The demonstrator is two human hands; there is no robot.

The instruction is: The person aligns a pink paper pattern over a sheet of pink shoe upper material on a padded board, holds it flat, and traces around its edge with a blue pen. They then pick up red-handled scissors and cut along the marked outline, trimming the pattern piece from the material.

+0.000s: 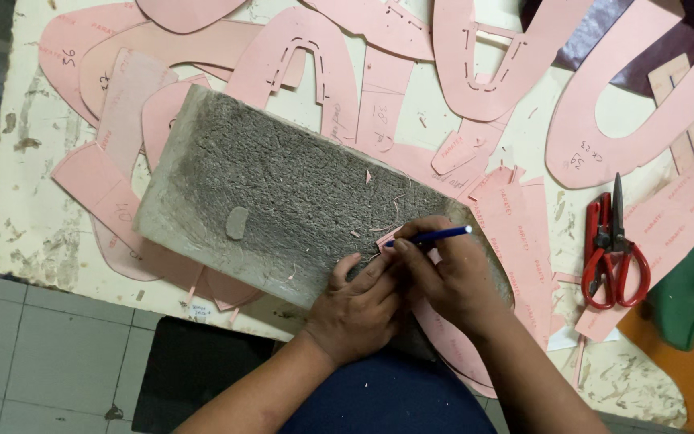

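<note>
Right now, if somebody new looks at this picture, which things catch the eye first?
First, the grey cutting slab in the middle of the worn table, ringed by pink paper patterns. At its near edge the right hand holds a blue-handled tool beside the left hand. Red scissors lie on the right.

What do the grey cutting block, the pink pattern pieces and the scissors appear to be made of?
Grey cutting block: probably rubber or dense board, matt, densely scored. Pink pattern pieces: thin card, flat with cut slots. Scissors: dark metal blades, glossy red handles, probably plastic.
</note>
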